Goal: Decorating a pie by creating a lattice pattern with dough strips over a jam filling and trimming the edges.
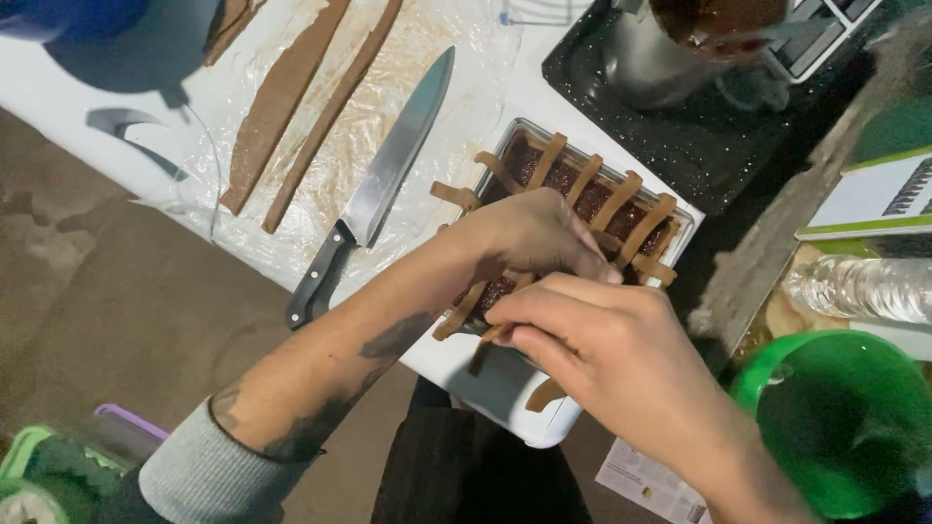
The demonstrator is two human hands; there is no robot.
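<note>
Both hands are working over the metal baking tin [685, 215] sitting at the centre of the white board [505, 388]: the left hand [534, 238] is curling down onto the dough strips [621, 199] of the lattice, though I cannot tell what its fingers are gripping. The right hand [602, 340] is pinching 1 strip end at the tin's 6 o'clock edge. A chef's knife [388, 175] is lying at the tin's 9 o'clock, with 2 long dough strips [291, 107] at 10 o'clock.

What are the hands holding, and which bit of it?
Both hands pinch brown dough strips laid over the baking tin. The right hand grips the near end of one strip. The left hand covers its hold, so the exact spot cannot be told.
</note>
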